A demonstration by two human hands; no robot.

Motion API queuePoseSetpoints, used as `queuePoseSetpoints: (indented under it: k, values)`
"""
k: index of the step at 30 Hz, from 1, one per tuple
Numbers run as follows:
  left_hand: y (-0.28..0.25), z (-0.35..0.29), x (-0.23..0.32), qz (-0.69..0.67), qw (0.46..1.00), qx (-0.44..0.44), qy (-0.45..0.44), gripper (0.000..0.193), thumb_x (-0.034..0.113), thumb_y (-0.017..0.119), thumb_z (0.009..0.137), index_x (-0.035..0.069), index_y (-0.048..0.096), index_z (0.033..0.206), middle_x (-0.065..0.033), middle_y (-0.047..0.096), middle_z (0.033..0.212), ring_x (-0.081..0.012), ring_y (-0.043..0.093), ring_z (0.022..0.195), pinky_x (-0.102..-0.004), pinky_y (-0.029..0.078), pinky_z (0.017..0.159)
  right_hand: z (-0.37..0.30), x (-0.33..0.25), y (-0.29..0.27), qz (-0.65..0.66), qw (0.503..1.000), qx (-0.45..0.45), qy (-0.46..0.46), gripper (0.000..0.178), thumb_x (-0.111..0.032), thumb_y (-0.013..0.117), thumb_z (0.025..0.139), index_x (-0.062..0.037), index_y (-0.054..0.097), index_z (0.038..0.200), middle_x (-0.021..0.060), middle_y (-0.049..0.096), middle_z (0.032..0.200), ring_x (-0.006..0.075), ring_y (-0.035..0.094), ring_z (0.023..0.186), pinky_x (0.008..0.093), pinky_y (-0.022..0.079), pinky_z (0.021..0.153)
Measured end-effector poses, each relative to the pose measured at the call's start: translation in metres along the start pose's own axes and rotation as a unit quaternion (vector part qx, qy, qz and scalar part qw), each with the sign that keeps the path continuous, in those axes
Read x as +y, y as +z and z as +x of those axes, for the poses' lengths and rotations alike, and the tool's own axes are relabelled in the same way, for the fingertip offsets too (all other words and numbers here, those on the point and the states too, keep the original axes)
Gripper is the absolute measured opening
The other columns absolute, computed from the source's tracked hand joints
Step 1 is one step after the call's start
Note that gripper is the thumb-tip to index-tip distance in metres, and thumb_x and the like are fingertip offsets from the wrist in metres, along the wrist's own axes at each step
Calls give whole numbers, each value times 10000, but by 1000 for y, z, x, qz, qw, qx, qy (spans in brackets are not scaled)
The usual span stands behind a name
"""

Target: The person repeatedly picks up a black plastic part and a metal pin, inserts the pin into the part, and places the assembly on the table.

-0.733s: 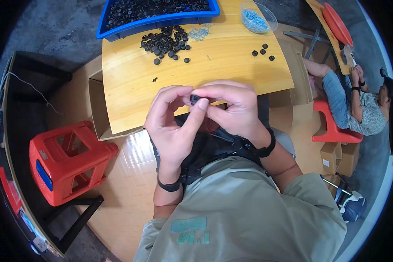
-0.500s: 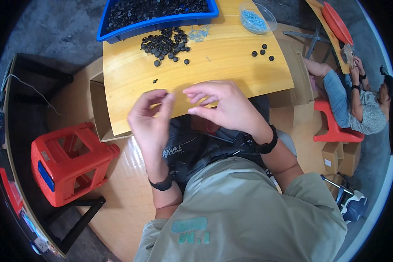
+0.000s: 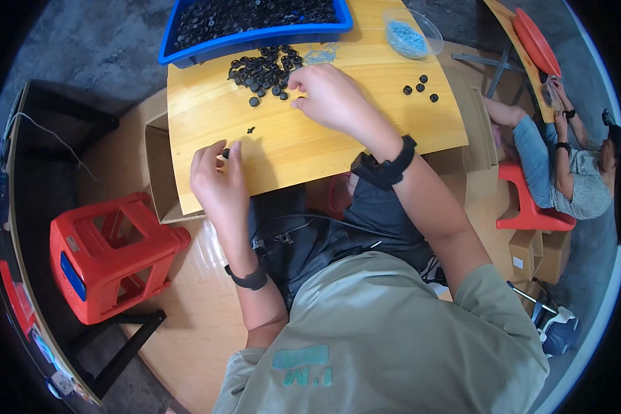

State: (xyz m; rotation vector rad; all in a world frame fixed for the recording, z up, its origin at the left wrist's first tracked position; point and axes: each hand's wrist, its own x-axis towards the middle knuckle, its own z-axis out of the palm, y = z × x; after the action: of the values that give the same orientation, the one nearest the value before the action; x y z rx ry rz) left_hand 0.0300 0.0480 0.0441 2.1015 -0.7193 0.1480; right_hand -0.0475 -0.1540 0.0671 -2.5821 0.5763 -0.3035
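Blue bin (image 3: 269,36) at the far edge of the table (image 3: 200,103) is full of black caps (image 3: 248,17), bowl (image 3: 432,43) of bluish pins (image 3: 406,38) by the far-right corner. Left hand (image 3: 217,183) pinches one cap (image 3: 225,153) near the near-left corner; right hand (image 3: 331,100) is half-curled, can't tell if gripping.

and it's pale yellow wood grain across the counter (image 3: 210,107), smooth, with a soft sheen. up top, the blue tray (image 3: 262,40) looks like hard plastic, slightly shiny along its wall. the loose black pieces (image 3: 262,74) read as plastic or rubber, mostly matt, and the black piece (image 3: 225,153) between the left fingers (image 3: 236,165) is just as dark. over to the clear bowl (image 3: 431,34), see-through and glossy! down comes the red stool (image 3: 110,265), moulded plastic, smooth and gleaming. brown cardboard box (image 3: 160,162) beside it, dull and papery. soft matt cloth on the green shirt (image 3: 407,331), and rough, mottled grey floor (image 3: 90,34) beyond.
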Motion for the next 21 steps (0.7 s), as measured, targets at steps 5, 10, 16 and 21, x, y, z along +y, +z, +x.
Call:
queuePoseSetpoints:
  k: [5,10,16,21]
  values:
    - [9,-11,23,-136,988,-72,-8,141,117,684,842,-23,669,857,-50,593,698,-81,498,588,-220,411,561,15,-14,2,-73,994,-44,66,232,-174,725,732,-36,669,910,132,663,914,313,627,898,413,500,768]
    - [32,-18,21,-217,970,-102,-43,150,111,669,865,-38,670,882,-15,598,718,-53,501,621,-200,420,585,29,-9,25,-55,998,-10,16,210,-170,728,728,-31,667,873,131,660,880,310,630,880,416,500,762]
    - [38,-19,12,-302,941,-116,-103,181,113,658,877,-42,656,972,-9,609,782,-46,523,651,-184,436,603,30,-5,26,-42,999,-8,-23,163,-120,712,738,-26,668,864,137,662,864,282,647,783,382,515,684]
    - [29,-14,30,-433,893,-55,-113,263,39,639,871,-34,595,1120,-54,600,949,-84,566,728,-210,491,648,-3,-15,-6,476,865,-156,41,259,-127,730,784,17,635,977,61,661,856,113,630,709,217,508,631]
